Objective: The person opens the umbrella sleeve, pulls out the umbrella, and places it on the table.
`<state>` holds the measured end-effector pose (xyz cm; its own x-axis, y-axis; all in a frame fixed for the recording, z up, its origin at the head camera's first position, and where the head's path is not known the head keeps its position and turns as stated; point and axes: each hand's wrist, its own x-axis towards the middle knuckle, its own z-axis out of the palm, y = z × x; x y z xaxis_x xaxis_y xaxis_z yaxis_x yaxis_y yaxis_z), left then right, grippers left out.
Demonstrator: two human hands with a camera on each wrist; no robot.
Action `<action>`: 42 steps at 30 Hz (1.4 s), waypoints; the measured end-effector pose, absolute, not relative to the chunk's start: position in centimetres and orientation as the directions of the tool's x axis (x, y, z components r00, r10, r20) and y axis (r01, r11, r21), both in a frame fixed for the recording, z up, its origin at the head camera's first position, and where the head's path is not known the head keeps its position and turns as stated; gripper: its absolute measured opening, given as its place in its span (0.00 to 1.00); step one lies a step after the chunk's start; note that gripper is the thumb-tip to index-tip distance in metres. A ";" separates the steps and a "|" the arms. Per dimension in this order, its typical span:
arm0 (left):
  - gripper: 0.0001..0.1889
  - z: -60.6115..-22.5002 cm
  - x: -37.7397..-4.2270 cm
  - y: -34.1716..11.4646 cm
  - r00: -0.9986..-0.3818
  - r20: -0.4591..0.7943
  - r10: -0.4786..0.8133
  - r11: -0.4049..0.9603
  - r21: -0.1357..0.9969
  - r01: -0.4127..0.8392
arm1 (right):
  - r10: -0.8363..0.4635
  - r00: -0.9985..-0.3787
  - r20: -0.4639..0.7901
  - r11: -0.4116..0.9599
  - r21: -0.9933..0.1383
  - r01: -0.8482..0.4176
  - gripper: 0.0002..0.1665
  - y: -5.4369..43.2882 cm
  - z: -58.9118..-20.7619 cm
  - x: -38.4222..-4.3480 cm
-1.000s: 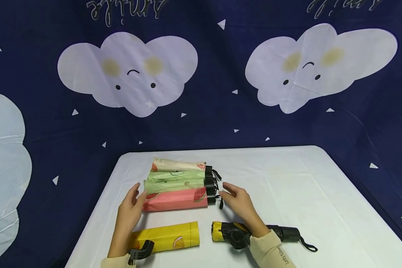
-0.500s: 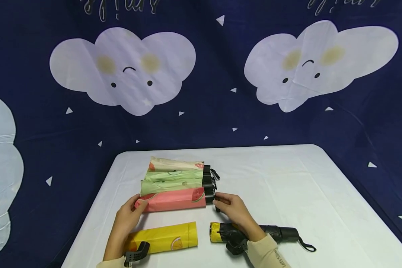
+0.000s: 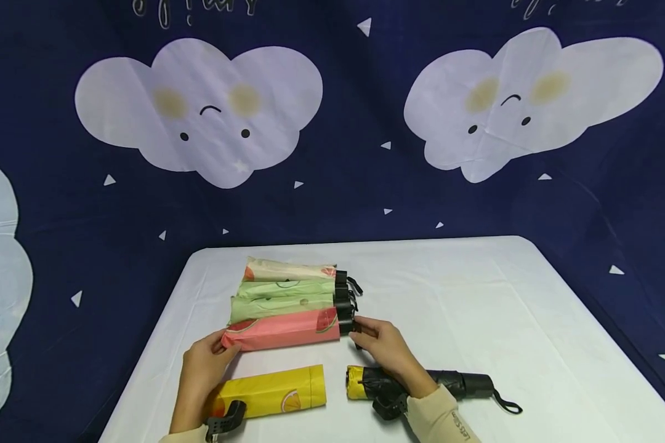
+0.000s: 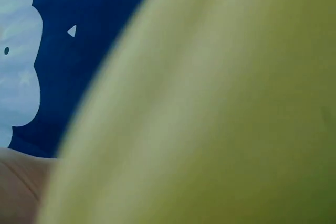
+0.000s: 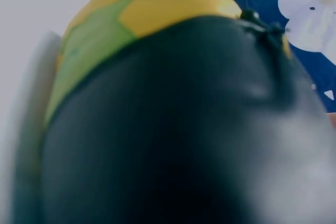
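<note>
A red folding umbrella [image 3: 285, 330] with watermelon print lies nearest in a row of similar umbrellas. My left hand [image 3: 205, 363] pinches its left end, thumb in front and fingers behind. At its other end, the fingertips of my right hand [image 3: 386, 344] pinch the black handle and strap. Behind it lie two light green umbrellas [image 3: 290, 288] and a cream one [image 3: 288, 269], handles to the right. Below my left hand is a yellow cover [image 3: 271, 392] with orange-slice print, its blurred surface filling the left wrist view. A black-and-yellow folded umbrella [image 3: 462, 385] lies under my right forearm.
The white table [image 3: 449, 295] has rounded far corners. A dark blue cloth [image 3: 354, 203] with printed clouds hangs behind it. In the right wrist view, the black-and-yellow umbrella [image 5: 173, 103] looms close to the camera. Its strap [image 3: 508, 406] trails toward the right.
Both hands have come from beside the row onto the two ends of the red umbrella and now pinch it. The head view has tilted slightly.
</note>
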<state>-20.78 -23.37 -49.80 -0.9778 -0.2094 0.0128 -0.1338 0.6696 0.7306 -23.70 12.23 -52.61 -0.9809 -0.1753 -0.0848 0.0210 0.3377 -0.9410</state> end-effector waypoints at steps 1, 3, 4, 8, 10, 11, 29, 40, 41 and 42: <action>0.28 -49.8 -20.8 -23.3 -0.977 0.020 -0.215 0.670 0.731 -0.133 | -0.172 -0.982 -0.080 0.354 -0.935 0.014 0.34 12.2 -52.5 -23.7; 0.27 -49.8 -20.8 -23.3 -0.975 0.028 -0.220 0.669 0.732 -0.130 | -0.166 -0.984 -0.068 0.385 -0.923 -0.002 0.34 12.2 -52.3 -23.7; 0.28 -49.8 -20.8 -23.3 -0.975 0.031 -0.218 0.662 0.739 -0.125 | -0.162 -0.985 -0.063 0.398 -0.917 -0.007 0.33 12.3 -52.3 -23.6; 0.29 -50.0 -21.1 -23.3 -0.977 0.033 -0.210 0.631 0.768 -0.109 | -0.148 -0.988 -0.049 0.439 -0.898 -0.021 0.32 12.5 -52.2 -23.7; 0.29 -50.1 -21.2 -23.3 -0.978 0.035 -0.205 0.615 0.782 -0.101 | -0.145 -0.988 -0.043 0.453 -0.891 -0.028 0.31 12.6 -52.2 -23.7; 0.29 -50.1 -21.3 -23.2 -0.978 0.037 -0.205 0.615 0.782 -0.099 | -0.147 -0.988 -0.040 0.458 -0.888 -0.032 0.31 12.6 -52.2 -23.7; 0.27 -48.9 -21.2 -22.7 -0.962 0.052 -0.267 0.476 0.875 -0.085 | -0.064 -0.995 0.072 0.401 -0.911 -0.092 0.24 13.1 -51.5 -23.4; 0.30 -46.8 -20.5 -20.1 -0.899 0.163 -0.406 0.081 0.986 0.143 | 0.024 -0.985 0.172 -0.007 -0.985 -0.172 0.28 14.7 -45.8 -22.1; 0.29 -46.4 -20.4 -19.9 -0.888 0.198 -0.416 0.061 0.980 0.189 | 0.019 -0.981 0.193 -0.033 -0.980 -0.194 0.28 14.8 -45.0 -21.8; 0.28 -45.9 -20.4 -19.7 -0.878 0.233 -0.419 0.037 0.970 0.240 | 0.019 -0.976 0.218 -0.046 -0.975 -0.219 0.28 15.0 -44.2 -21.5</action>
<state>-20.41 -19.71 -45.94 -0.8776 -0.4188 0.2332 0.2401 0.0369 0.9700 -21.54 15.01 -44.22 -0.9757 0.0189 0.2183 -0.2190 -0.0460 -0.9746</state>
